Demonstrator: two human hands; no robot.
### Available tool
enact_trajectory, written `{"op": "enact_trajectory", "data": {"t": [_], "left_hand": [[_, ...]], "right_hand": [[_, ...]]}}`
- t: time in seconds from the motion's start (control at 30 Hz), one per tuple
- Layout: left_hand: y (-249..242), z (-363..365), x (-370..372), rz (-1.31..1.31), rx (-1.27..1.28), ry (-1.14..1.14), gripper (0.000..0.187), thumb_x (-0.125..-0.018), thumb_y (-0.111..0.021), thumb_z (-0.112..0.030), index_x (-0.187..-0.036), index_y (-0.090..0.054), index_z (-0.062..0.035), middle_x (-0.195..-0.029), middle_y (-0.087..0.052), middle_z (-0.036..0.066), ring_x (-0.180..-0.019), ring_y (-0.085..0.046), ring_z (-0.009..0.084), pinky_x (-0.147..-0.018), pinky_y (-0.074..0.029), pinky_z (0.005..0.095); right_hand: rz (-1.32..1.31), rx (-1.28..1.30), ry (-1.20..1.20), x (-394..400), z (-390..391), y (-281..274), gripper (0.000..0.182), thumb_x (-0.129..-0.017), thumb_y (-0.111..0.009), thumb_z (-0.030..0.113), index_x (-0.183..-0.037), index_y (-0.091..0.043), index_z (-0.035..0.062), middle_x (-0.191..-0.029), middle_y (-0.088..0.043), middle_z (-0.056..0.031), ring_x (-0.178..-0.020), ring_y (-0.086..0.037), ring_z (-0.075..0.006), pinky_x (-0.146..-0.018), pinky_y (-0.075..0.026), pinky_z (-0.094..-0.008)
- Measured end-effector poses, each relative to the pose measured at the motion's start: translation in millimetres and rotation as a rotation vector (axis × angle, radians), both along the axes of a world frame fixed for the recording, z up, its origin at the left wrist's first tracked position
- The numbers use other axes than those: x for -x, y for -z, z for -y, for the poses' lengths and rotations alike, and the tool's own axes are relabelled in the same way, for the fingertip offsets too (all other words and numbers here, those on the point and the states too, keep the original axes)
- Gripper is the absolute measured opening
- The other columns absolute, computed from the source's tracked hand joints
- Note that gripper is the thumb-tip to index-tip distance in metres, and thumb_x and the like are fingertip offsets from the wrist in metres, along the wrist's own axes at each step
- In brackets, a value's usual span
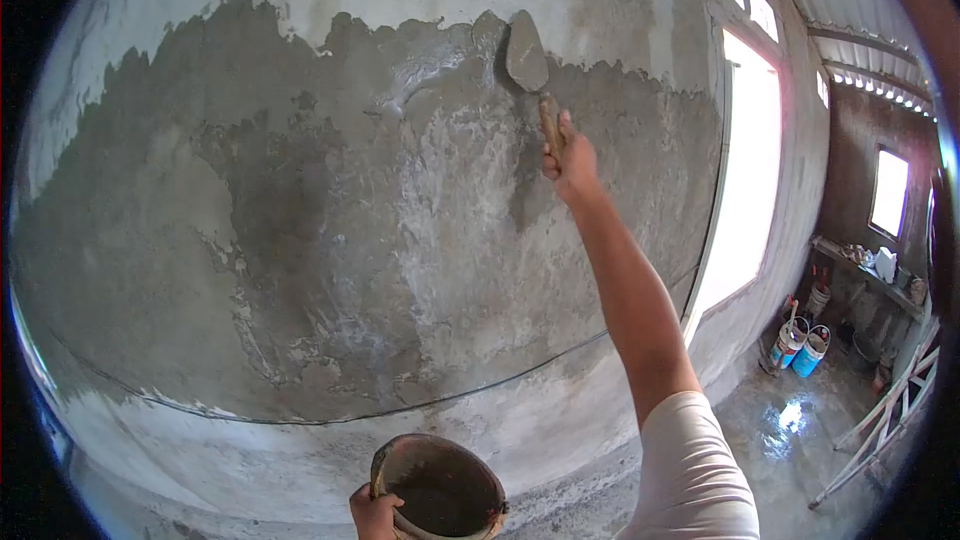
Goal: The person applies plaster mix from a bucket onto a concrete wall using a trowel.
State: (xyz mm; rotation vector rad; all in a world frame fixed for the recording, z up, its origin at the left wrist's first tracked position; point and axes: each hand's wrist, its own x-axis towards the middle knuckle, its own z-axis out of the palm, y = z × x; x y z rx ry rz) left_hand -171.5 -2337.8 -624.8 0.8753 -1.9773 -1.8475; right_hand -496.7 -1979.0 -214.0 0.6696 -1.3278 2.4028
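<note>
My right hand is stretched up to the wall, fingers wrapped round the wooden handle of a trowel. The trowel's rounded blade is coated in grey mortar and lies at the upper edge of the wet plaster on the wall. Low in the view, my left hand grips the rim of a bucket at its left side. Dark wet mortar or residue shows inside the bucket; its depth is hard to make out.
A cable runs across the lower wall. To the right is a bright window opening. Beyond it, blue and white buckets stand on a wet floor, near a cluttered shelf and a leaning metal frame.
</note>
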Motion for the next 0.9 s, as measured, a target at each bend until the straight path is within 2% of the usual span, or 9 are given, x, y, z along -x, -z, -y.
{"op": "enact_trajectory", "data": {"t": [0.1,0.2,0.3,0.33,0.4,0.53,0.6,0.73,0.9], "left_hand": [[-7.9,-6.0,-10.3,-0.072,-0.166,-0.087,0.035,-0.06,-0.07,0.007,-0.096,-0.07,0.0066,-0.083,-0.071,0.013,-0.071,-0.064,0.0269,-0.065,-0.049,0.0394],[11.5,11.9,-12.7,-0.124,-0.046,-0.032,0.035,-0.059,-0.068,0.008,-0.094,-0.069,0.0056,-0.082,-0.07,0.011,-0.069,-0.062,0.0253,-0.064,-0.048,0.039],[4.0,11.4,-18.3,-0.077,-0.11,-0.128,0.033,-0.057,-0.067,0.008,-0.09,-0.068,0.0046,-0.079,-0.069,0.008,-0.066,-0.059,0.0236,-0.063,-0.046,0.0385],[4.8,13.1,-23.9,-0.13,-0.068,-0.074,0.031,-0.057,-0.067,0.008,-0.088,-0.068,0.0044,-0.076,-0.066,0.006,-0.066,-0.058,0.0221,-0.062,-0.045,0.0377],[4.3,18.0,-22.8,-0.161,-0.034,-0.075,0.03,-0.057,-0.066,0.008,-0.087,-0.068,0.0044,-0.076,-0.065,0.006,-0.066,-0.058,0.0218,-0.062,-0.045,0.0372],[-3.4,16.7,-23.1,-0.197,-0.035,-0.129,0.029,-0.057,-0.065,0.008,-0.086,-0.068,0.0042,-0.075,-0.064,0.006,-0.065,-0.056,0.0214,-0.061,-0.044,0.0362],[-8.6,16.7,-24.4,-0.198,-0.027,-0.126,0.027,-0.058,-0.065,0.008,-0.085,-0.067,0.0042,-0.074,-0.064,0.005,-0.065,-0.056,0.021,-0.061,-0.043,0.0361],[3.2,24.5,-20.0,-0.248,-0.015,-0.125,0.021,-0.059,-0.065,0.008,-0.08,-0.064,0.003,-0.073,-0.062,0.005,-0.063,-0.053,0.02,-0.059,-0.042,0.0364],[10.4,23.0,-15.9,-0.115,0.043,-0.096,0.02,-0.061,-0.066,0.008,-0.08,-0.065,0.0011,-0.073,-0.062,0.006,-0.06,-0.054,0.0205,-0.056,-0.042,0.0371]], "right_hand": [[0.038,-0.035,-0.022,-2.0,47.0,-7.4,0.046,-0.105,-0.048,0.052,-0.1,-0.059,0.0074,-0.07,-0.052,-0.0029,-0.051,-0.042,-0.0112,-0.044,-0.033,-0.0254],[0.022,-0.11,-0.189,-16.4,82.6,1.1,0.047,-0.106,-0.043,0.051,-0.109,-0.06,0.0071,-0.071,-0.053,-0.0014,-0.049,-0.041,-0.0087,-0.042,-0.029,-0.0231],[0.011,-0.047,-0.325,-32.8,90.7,3.0,0.049,-0.106,-0.043,0.053,-0.11,-0.06,0.0069,-0.07,-0.052,-0.0013,-0.049,-0.041,-0.0089,-0.042,-0.029,-0.0231],[0.017,-0.044,-0.323,-32.2,89.0,4.4,0.049,-0.106,-0.043,0.053,-0.11,-0.06,0.0069,-0.07,-0.052,-0.0013,-0.049,-0.041,-0.0089,-0.042,-0.029,-0.0231],[-0.084,-0.028,-0.246,-29.9,83.8,-12.5,0.043,-0.105,-0.049,0.046,-0.105,-0.062,0.0048,-0.07,-0.054,-0.0033,-0.05,-0.045,-0.0128,-0.042,-0.031,-0.0274],[-0.158,-0.061,-0.049,-16.8,82.4,-43.4,0.046,-0.102,-0.056,0.048,-0.101,-0.062,0.0027,-0.069,-0.056,-0.0048,-0.05,-0.048,-0.0138,-0.042,-0.033,-0.0283],[-0.118,-0.14,0.259,-2.5,80.6,-44.2,0.052,-0.097,-0.063,0.053,-0.095,-0.062,0.001,-0.068,-0.058,-0.0065,-0.05,-0.051,-0.0149,-0.043,-0.036,-0.0288],[-0.052,-0.08,0.233,12.0,67.1,13.0,0.05,-0.094,-0.066,0.054,-0.086,-0.063,0.0051,-0.065,-0.056,-0.0043,-0.046,-0.046,-0.0128,-0.04,-0.032,-0.0274],[0.105,-0.238,0.218,-15.3,27.8,149.1,0.053,-0.096,-0.062,0.056,-0.085,-0.063,0.0043,-0.065,-0.057,-0.0036,-0.047,-0.049,-0.0126,-0.041,-0.034,-0.0278]]}}
